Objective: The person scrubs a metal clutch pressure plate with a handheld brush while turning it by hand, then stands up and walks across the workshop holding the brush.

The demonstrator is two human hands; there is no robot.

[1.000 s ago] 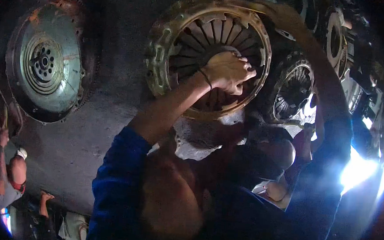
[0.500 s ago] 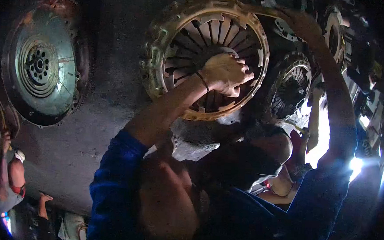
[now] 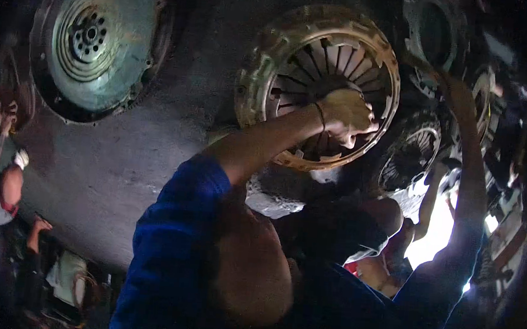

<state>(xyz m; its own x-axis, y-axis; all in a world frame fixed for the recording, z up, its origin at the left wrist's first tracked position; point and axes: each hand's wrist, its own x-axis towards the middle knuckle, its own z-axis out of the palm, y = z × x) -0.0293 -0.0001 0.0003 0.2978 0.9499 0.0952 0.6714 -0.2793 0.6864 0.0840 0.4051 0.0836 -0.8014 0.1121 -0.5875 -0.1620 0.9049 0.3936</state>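
Two bare hands are in view at the end of blue sleeves (image 3: 180,201). The left hand (image 3: 346,115), right of the frame's centre, has its fingers curled over the middle of a rusty clutch cover (image 3: 317,74); whether they grip anything there cannot be told. A dark band (image 3: 319,115) circles that wrist. The right hand (image 3: 454,86), at upper right, is in shadow beyond the cover's right edge; its grasp cannot be determined. The cover stands at upper centre, its slotted spring fingers radiating inside a brown rim. Near its lower right is a smaller clutch cover (image 3: 410,156). A ring-shaped part (image 3: 414,24) is at upper right. A flywheel (image 3: 109,64) occupies the upper left, well apart on the dark floor (image 3: 94,172). Another person's hands (image 3: 6,115) show at the left edge.
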